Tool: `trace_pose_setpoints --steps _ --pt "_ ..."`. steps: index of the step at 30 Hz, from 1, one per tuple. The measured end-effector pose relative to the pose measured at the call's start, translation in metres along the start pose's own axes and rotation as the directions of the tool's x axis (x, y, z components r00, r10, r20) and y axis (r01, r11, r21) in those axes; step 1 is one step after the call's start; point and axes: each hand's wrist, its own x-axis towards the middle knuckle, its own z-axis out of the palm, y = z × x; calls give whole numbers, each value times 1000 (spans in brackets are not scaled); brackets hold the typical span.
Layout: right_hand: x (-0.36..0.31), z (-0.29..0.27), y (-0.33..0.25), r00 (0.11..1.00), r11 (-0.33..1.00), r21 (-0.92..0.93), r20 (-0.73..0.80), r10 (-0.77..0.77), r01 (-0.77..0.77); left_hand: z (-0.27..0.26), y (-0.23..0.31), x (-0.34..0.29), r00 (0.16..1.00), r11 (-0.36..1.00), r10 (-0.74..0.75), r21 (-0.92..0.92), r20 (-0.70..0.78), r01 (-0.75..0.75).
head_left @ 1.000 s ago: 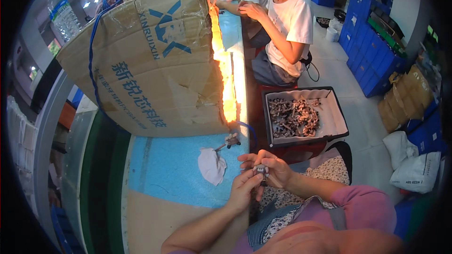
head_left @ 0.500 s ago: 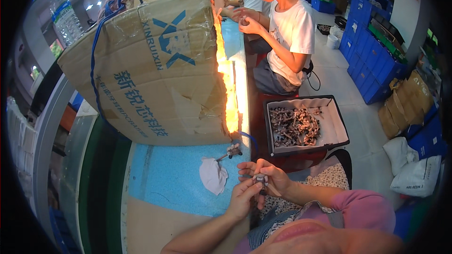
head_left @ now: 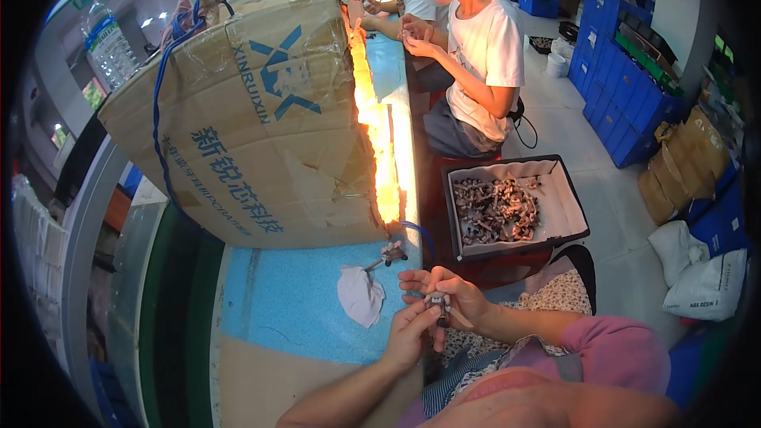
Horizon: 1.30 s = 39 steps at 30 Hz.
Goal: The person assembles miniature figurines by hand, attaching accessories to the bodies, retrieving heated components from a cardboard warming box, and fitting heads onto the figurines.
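A small figurine, pale with a dark grey head and dark lower part, is pinched between my two hands just past the table edge. The fingers and thumb of my left hand grip it from the lower left. My right hand closes on it from the upper right, some of its fingers stretching out to the left. A narrow tan strip sticks out beside the figurine; where it joins is hidden. Close by on the blue table mat, a similar figurine lies by a crumpled white cloth.
A large cardboard box with a glowing edge stands ahead on the table. Right of it, a black-rimmed tray holds many small figurines. Two co-workers sit farther along; the nearer wears a white shirt. Blue crates and white sacks line the right.
The whole view has shifted slightly. Both hands keep their hold, and the figurine is turned a little so that more of its lower body shows.
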Motion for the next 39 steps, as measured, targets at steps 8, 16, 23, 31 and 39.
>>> trace_pose_setpoints --steps 8,16,23,31,39 --pt "0 3 -1 1000 1000 2 -8 -6 6 -2 1 0 1000 1000 -1 -4 20 1" --pt "0 4 -2 998 1000 -13 -53 -17 17 1 2 2 1000 1000 2 4 18 -2" --pt "-2 6 -1 998 1000 4 -57 -7 7 3 2 0 1000 1000 -2 -10 13 2" --pt "-2 7 -1 998 1000 -5 -69 -5 5 2 3 0 999 1000 15 7 32 -15" --pt "-1 7 -2 997 1000 -2 -72 -8 7 1 3 1 1000 1000 6 4 27 -6"
